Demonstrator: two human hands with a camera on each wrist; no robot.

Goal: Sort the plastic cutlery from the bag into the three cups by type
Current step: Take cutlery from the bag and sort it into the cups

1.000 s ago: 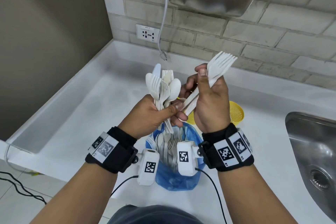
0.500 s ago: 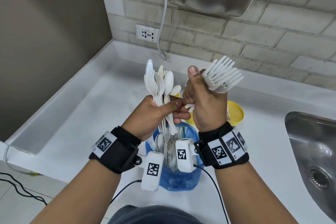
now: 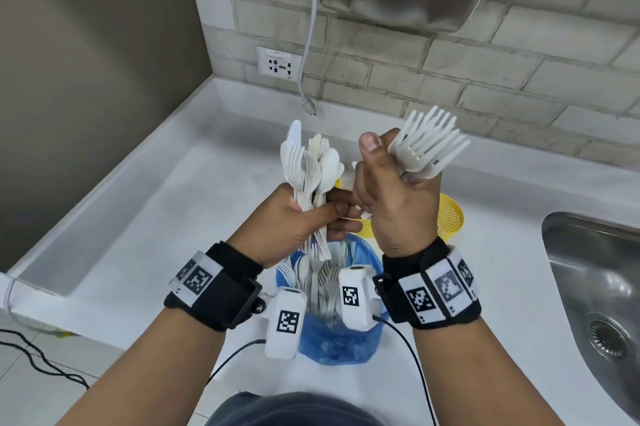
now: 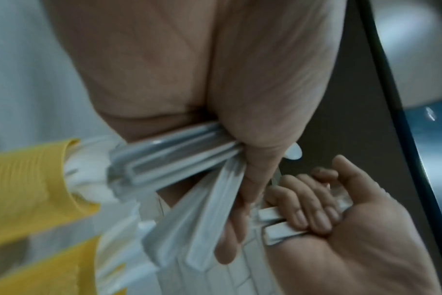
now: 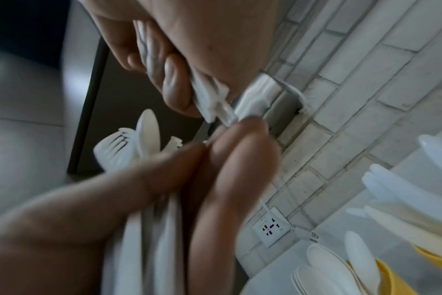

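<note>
- We see blue bag [image 3: 341, 342] on table [image 3: 173, 218], cutlery inside.
- Yellow cup [image 3: 450, 218] mostly hidden behind hands; contents unclear.
- Left hand [image 3: 291, 218] grips mixed cutlery bunch [image 3: 308, 169]; right hand [image 3: 391, 204] grips forks [image 3: 429, 145].

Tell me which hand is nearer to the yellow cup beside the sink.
Right. The right hand, gripping a bunch of forks, is directly above and in front of the yellow cup. The left hand, holding mixed cutlery, is farther away on the other side.
</note>
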